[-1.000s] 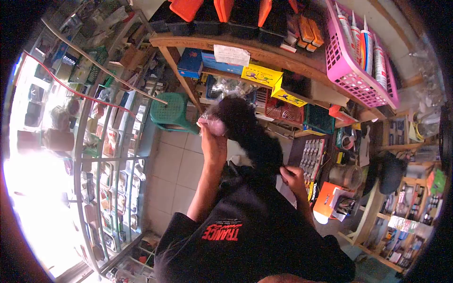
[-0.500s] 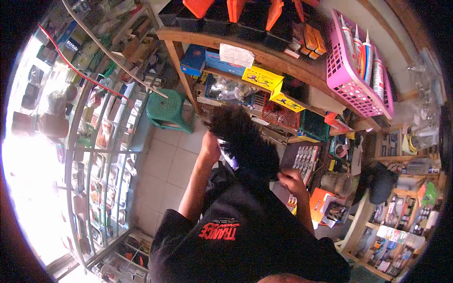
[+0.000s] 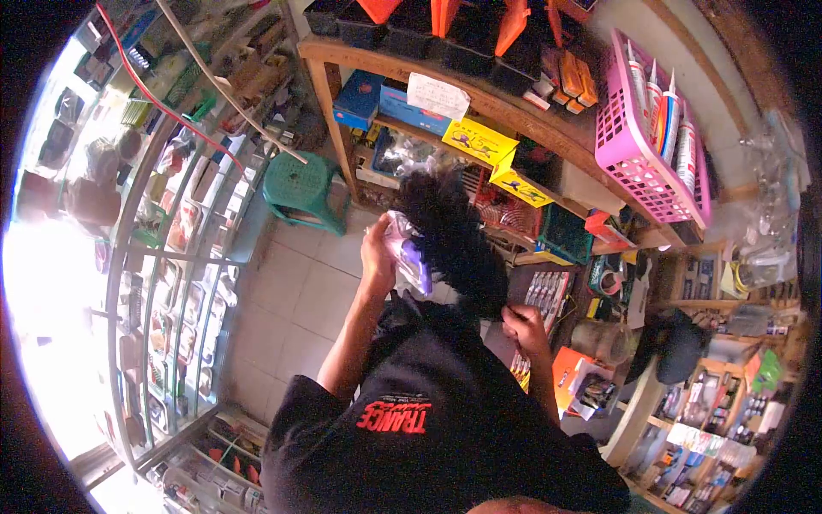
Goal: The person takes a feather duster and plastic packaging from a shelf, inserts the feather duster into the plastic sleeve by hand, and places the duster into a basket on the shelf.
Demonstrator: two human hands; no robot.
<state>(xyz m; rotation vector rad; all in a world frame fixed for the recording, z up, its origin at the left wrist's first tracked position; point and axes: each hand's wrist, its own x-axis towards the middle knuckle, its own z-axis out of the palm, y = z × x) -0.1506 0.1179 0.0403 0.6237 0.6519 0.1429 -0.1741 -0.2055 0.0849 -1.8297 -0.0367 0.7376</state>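
Note:
My left hand (image 3: 378, 255) is closed on a white and purple plastic packet (image 3: 409, 253), raised in front of my chest. Close beside the packet is a black feather duster (image 3: 458, 244), its bushy tip pointing away from me. My right hand (image 3: 524, 327) is closed at the near end of the duster; the handle itself is hidden. Below the hands is my black shirt (image 3: 402, 463) with red lettering.
Glass shelving (image 3: 175, 300) full of packed goods lines the left. A green stool (image 3: 301, 190) stands on the tiled floor. Ahead, a wooden shelf (image 3: 411, 70) carries boxes and a pink basket (image 3: 638, 163) of sealant tubes. An orange box (image 3: 568, 373) is at right.
My left hand has risen slightly and the packet shows more fully. The duster's bushy tip has shifted a little right and away from me. The camera view has also shifted slightly.

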